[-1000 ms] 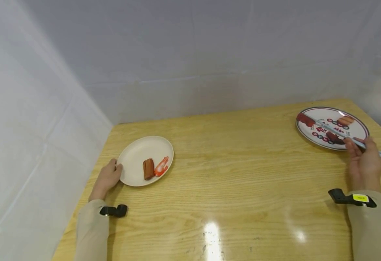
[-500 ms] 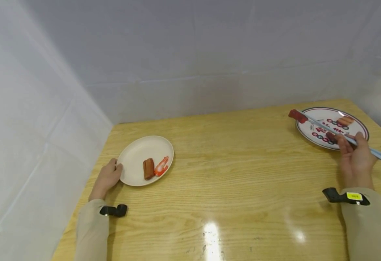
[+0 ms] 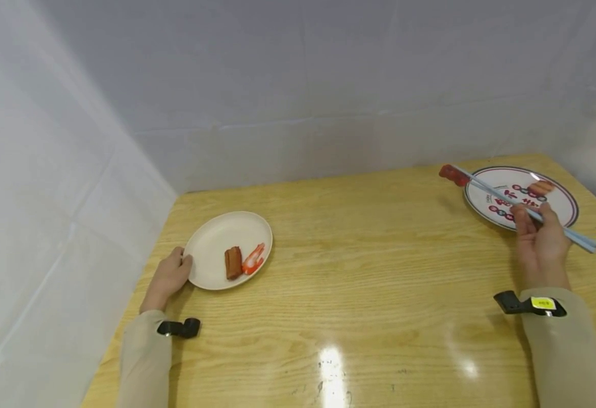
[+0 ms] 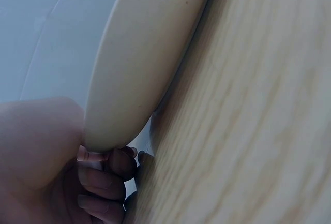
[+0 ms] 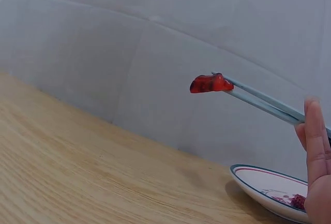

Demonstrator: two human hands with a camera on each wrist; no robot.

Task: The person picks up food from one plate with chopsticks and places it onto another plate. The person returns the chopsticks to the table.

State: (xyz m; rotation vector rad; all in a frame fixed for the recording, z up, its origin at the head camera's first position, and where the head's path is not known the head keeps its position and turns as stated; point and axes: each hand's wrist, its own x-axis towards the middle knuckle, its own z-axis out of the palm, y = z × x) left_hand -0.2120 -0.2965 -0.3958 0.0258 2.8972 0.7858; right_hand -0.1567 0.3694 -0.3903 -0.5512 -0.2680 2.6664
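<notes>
On the left, my left hand (image 3: 167, 277) pinches the rim of a cream plate (image 3: 208, 243), thumb above and fingers curled beneath. That plate bears a brown food piece (image 3: 234, 263) and a red-and-white shrimp-like piece (image 3: 254, 259). My right hand (image 3: 544, 246) holds a pair of light blue chopsticks (image 3: 497, 194) over the patterned plate (image 3: 558, 201). Between their tips is a glossy red food piece (image 5: 209, 83), raised above the table in the right wrist view and just left of that plate's rim.
On the patterned plate lies a brown layered piece (image 3: 541, 188); a dark red piece (image 5: 298, 202) shows there in the right wrist view. Wooden table (image 3: 349, 255) stretches between the plates. White sheeting (image 3: 328, 85) stands behind and at the sides.
The right hand has lifted the red piece off the patterned plate with the chopsticks and moved it left past the rim. The left hand stays at the cream plate.
</notes>
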